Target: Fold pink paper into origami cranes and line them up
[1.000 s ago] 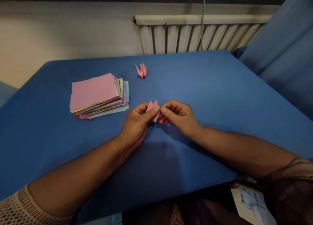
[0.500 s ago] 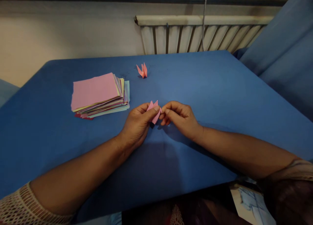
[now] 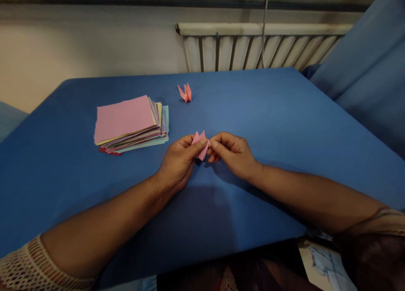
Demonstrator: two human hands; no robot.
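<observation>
A small folded pink paper piece (image 3: 200,144) sits between both my hands, just above the blue table (image 3: 284,126). My left hand (image 3: 179,162) pinches it from the left with thumb and fingers closed. From the right, my right hand (image 3: 232,152) pinches its edge, fingers curled. Part of the paper is hidden behind my fingers. To the left lies a stack of coloured paper sheets (image 3: 129,123) with a pink sheet on top.
A finished orange-pink folded paper figure (image 3: 185,92) stands farther back on the table. A white radiator (image 3: 253,46) runs along the wall behind. Blue fabric (image 3: 363,67) rises at the right. A printed paper (image 3: 325,263) lies near my lap.
Both hands stay pinched on the pink paper with only slight finger shifts. The view has tilted a little.
</observation>
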